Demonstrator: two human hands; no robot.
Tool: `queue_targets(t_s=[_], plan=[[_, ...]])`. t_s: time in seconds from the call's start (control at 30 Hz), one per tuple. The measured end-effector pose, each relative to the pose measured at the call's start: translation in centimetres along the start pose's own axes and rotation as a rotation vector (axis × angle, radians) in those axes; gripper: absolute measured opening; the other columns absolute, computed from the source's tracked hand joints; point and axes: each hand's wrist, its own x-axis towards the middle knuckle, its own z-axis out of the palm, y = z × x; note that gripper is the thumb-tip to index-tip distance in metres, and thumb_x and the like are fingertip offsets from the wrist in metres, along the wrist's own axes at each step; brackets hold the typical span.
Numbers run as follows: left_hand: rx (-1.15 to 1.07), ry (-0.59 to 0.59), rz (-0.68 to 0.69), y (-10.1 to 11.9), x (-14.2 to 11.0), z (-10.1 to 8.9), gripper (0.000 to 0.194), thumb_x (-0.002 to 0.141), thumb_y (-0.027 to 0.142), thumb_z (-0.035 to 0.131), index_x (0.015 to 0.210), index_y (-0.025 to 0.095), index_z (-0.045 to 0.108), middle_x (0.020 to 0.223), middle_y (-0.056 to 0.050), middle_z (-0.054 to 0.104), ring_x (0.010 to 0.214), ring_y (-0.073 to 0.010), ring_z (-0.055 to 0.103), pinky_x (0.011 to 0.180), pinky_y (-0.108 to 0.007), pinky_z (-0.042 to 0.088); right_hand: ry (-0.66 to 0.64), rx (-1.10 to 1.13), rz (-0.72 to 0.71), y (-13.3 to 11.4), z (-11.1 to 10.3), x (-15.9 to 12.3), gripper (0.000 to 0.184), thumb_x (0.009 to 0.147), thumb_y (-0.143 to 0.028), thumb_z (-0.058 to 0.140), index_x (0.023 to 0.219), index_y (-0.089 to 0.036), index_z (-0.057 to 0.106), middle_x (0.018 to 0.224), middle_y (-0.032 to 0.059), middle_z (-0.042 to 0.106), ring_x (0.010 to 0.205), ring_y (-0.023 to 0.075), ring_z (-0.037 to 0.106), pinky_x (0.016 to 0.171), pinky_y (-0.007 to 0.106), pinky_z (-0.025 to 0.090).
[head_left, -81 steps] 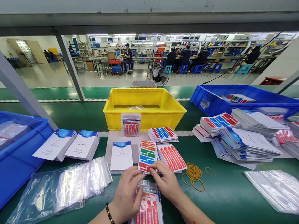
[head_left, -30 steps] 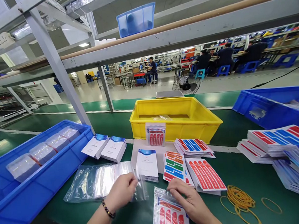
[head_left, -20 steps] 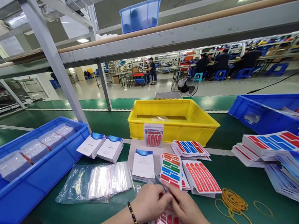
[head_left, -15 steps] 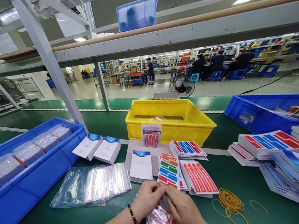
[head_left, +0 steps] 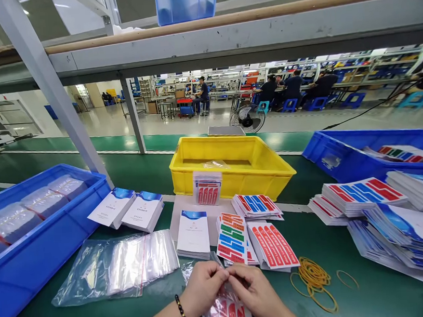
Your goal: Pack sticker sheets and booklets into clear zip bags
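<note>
My left hand (head_left: pixel 203 285) and my right hand (head_left: pixel 255 290) meet at the upper end of a clear plastic bag (head_left: pixel 227 314) with red-printed sticker sheets inside. Thumbs and fingers of both hands are pinched on the bag's edge. Just beyond them stand a stack of white-and-blue booklets (head_left: pixel 193 233), a pile of multicoloured sticker sheets (head_left: pixel 232 239) and a pile of red sticker sheets (head_left: pixel 273 245). To the left lie empty clear zip bags (head_left: pixel 142 262) on a larger plastic bag (head_left: pixel 83 271). My fingers partly hide the bag's opening.
A yellow bin (head_left: pixel 234 176) stands ahead, a filled bag (head_left: pixel 207 187) leaning on its front. Blue bins stand left (head_left: pixel 47 247) and right (head_left: pixel 342 164). Rubber bands (head_left: pixel 314 277) and booklet stacks (head_left: pixel 405 241) lie right. A shelf beam (head_left: pixel 203 45) crosses above; people sit far off.
The view has shifted, so bench objects sit slightly further left. My hands stay together at the bag's end, with the fingertips slightly rearranged and more red print showing below.
</note>
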Motion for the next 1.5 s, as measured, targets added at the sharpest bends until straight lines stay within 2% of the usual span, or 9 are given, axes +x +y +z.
queue_targets(t_s=[0.33, 0.7, 0.9, 1.03, 1.1, 1.23, 1.37, 1.43, 1.5], plan=[[0.21, 0.017, 0.077, 0.5, -0.3, -0.1, 0.034, 0.076, 0.033, 0.045, 0.047, 0.015, 0.041, 0.048, 0.003, 0.041, 0.05, -0.0085, 0.037, 0.049, -0.021, 0.026, -0.041, -0.049, 0.035, 0.5, 0.3, 0.0, 0.029, 0.082, -0.024, 0.033, 0.056, -0.016, 0.045, 0.056, 0.0006, 0.05, 0.053, 0.0107, 0.045, 0.052, 0.021, 0.03], [0.244, -0.077, 0.016, 0.5, 0.4, -0.6, 0.026, 0.069, 0.022, 0.041, 0.045, 0.016, 0.032, 0.047, 0.004, 0.03, 0.048, -0.0074, 0.027, 0.045, -0.021, 0.02, 0.072, -0.337, 0.084, 0.8, 1.7, -0.1, 0.029, 0.08, -0.023, 0.034, 0.052, -0.016, 0.034, 0.052, 0.0005, 0.049, 0.049, 0.0096, 0.042, 0.049, 0.023, 0.021], [0.183, -0.12, -0.017, 0.9, -0.1, -0.6, 0.025, 0.065, 0.019, 0.043, 0.043, 0.016, 0.031, 0.044, 0.005, 0.029, 0.045, -0.0063, 0.026, 0.044, -0.021, 0.019, 0.269, -0.331, 0.043, 1.7, -0.1, 0.2, 0.034, 0.083, -0.024, 0.034, 0.05, -0.016, 0.036, 0.048, -0.0004, 0.043, 0.046, 0.0096, 0.042, 0.047, 0.022, 0.026], [0.098, -0.047, -0.049, 0.8, 0.2, -0.9, 0.027, 0.065, 0.023, 0.044, 0.042, 0.016, 0.034, 0.042, 0.005, 0.03, 0.044, -0.0063, 0.026, 0.044, -0.021, 0.02, 0.26, -0.246, -0.16, 0.5, -0.6, 0.0, 0.019, 0.082, -0.032, 0.046, 0.086, -0.014, 0.054, 0.074, 0.0052, 0.054, 0.065, 0.0144, 0.051, 0.058, 0.023, 0.042], [0.052, -0.001, -0.058, 0.7, 0.5, -1.2, 0.027, 0.066, 0.026, 0.045, 0.043, 0.016, 0.036, 0.043, 0.005, 0.031, 0.045, -0.0064, 0.026, 0.044, -0.021, 0.021, 0.227, -0.288, -0.313, 0.0, -0.1, -0.1, 0.033, 0.077, -0.031, 0.054, 0.105, -0.014, 0.049, 0.09, 0.0095, 0.053, 0.079, 0.0186, 0.052, 0.068, 0.029, 0.045], [-0.035, 0.004, -0.095, 1.0, 0.6, -2.0, 0.03, 0.072, 0.034, 0.043, 0.048, 0.016, 0.04, 0.042, 0.005, 0.032, 0.041, -0.0065, 0.026, 0.042, -0.02, 0.022, 0.241, -0.369, -0.407, 0.1, 0.4, -0.2, 0.02, 0.083, -0.012, 0.04, 0.096, -0.014, 0.054, 0.081, 0.0083, 0.054, 0.075, 0.017, 0.051, 0.066, 0.029, 0.044], [0.115, 0.084, 0.285, 2.1, -0.2, -2.8, 0.024, 0.08, 0.032, 0.043, 0.07, 0.013, 0.054, 0.066, -0.003, 0.054, 0.065, -0.0129, 0.048, 0.064, -0.025, 0.039, 0.097, -0.164, -0.247, 0.3, -1.0, -0.4, 0.021, 0.087, -0.015, 0.036, 0.088, -0.016, 0.057, 0.073, 0.0052, 0.057, 0.067, 0.0137, 0.053, 0.061, 0.024, 0.042], [0.303, 0.006, 0.566, 2.7, -0.7, -3.2, 0.017, 0.079, 0.024, 0.047, 0.088, 0.015, 0.059, 0.086, -0.006, 0.06, 0.089, -0.0173, 0.05, 0.083, -0.031, 0.036, -0.059, -0.047, -0.139, 0.0, -1.9, -0.4, 0.022, 0.087, -0.018, 0.037, 0.083, -0.016, 0.059, 0.073, 0.0036, 0.058, 0.067, 0.0124, 0.054, 0.062, 0.022, 0.041], [0.455, -0.135, 0.624, 3.1, -1.1, -3.4, 0.018, 0.075, 0.017, 0.052, 0.091, 0.017, 0.06, 0.087, -0.006, 0.061, 0.093, -0.0177, 0.049, 0.086, -0.031, 0.034, -0.181, 0.01, -0.064, -0.3, -2.8, -0.4, 0.021, 0.085, -0.02, 0.041, 0.074, -0.016, 0.058, 0.069, 0.0019, 0.057, 0.064, 0.0114, 0.052, 0.061, 0.021, 0.039]])
